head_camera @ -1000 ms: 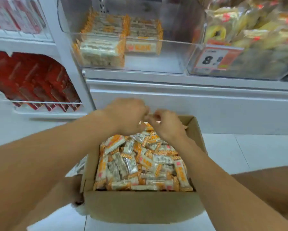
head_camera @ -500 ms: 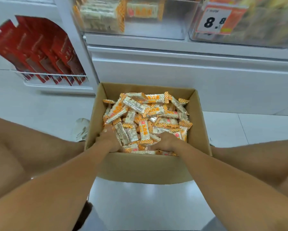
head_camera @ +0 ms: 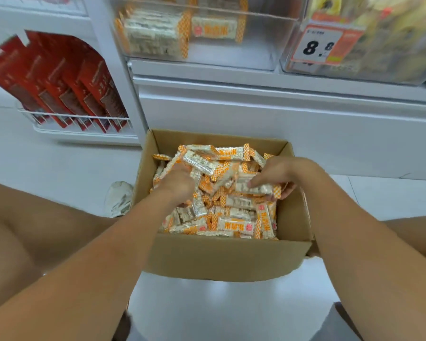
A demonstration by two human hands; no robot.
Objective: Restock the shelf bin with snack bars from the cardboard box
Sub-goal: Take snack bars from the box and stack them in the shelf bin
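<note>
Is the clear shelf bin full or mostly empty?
Mostly empty: the clear shelf bin holds two stacks of snack bars at its left; its floor is otherwise bare.

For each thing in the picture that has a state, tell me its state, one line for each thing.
cardboard box: open at the top, nearly full of snack bars.
clear shelf bin: partly filled, bars at the back and left, front right bare.
left hand: in the box, gripping several bars.
right hand: in the box, holding one bar.
wire rack: holds red packets.
</note>
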